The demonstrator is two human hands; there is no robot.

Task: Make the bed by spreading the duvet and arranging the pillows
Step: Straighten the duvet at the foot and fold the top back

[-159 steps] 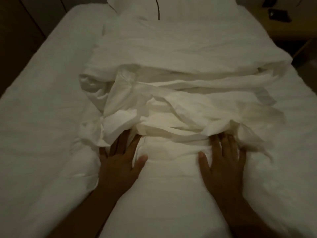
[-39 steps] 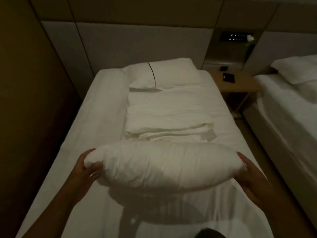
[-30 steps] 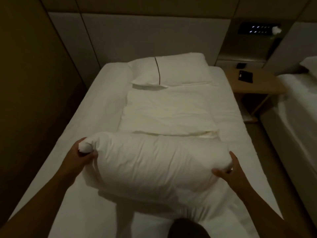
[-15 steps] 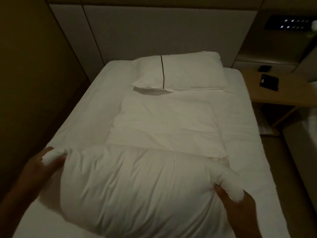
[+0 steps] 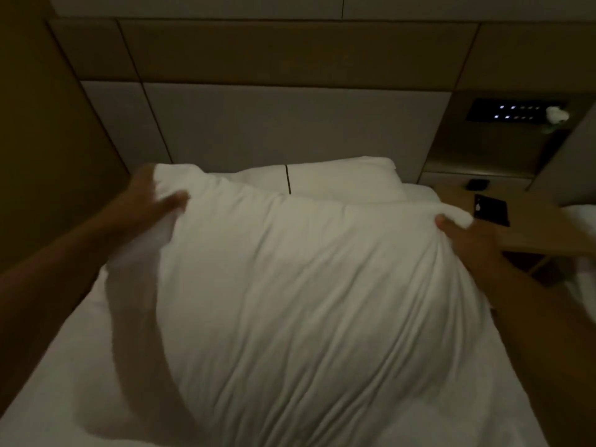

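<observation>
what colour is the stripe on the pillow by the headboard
The stripe is dark, near black, on the white pillow; the head view shows it.

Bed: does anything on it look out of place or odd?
Nothing spilled or damaged. Only the plain pillow is out of place: left hand and right hand hold it up by its top corners, in front of the striped pillow.

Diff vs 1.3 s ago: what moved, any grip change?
The plain pillow went up and forward toward the headboard, now overlapping the piped pillow and hiding the folded duvet. Left hand and right hand shifted their grip from its ends to its top corners. Unchanged: piped pillow at the head, phone on the nightstand.
</observation>
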